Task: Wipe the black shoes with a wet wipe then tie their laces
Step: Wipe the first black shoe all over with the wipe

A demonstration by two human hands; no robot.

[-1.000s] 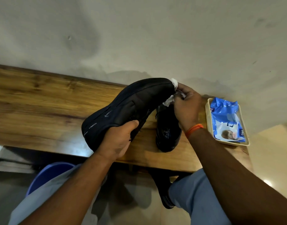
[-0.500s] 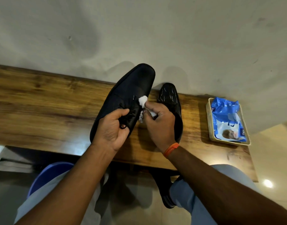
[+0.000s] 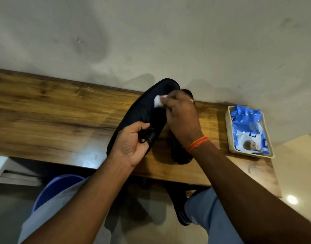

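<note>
My left hand [image 3: 132, 144] grips a black shoe [image 3: 144, 110] by its heel end, thumb over the laces, toe pointing away toward the wall. My right hand [image 3: 182, 120] pinches a white wet wipe [image 3: 158, 101] and presses it against the shoe's upper near the toe. A second black shoe [image 3: 181, 154] lies on the wooden shelf [image 3: 54, 117] behind my right wrist, mostly hidden by it.
A cream tray [image 3: 229, 138] at the shelf's right end holds a blue wet wipe pack [image 3: 248, 131]. The wall rises directly behind the shelf. A blue bucket [image 3: 58, 187] stands below on the left. A dark shoe on my foot [image 3: 182, 213] rests on the floor.
My right hand slid the wipe from the lace area up toward the toe of the held shoe. One second ago the shoe lay on its side; it has since been turned upper side up.
</note>
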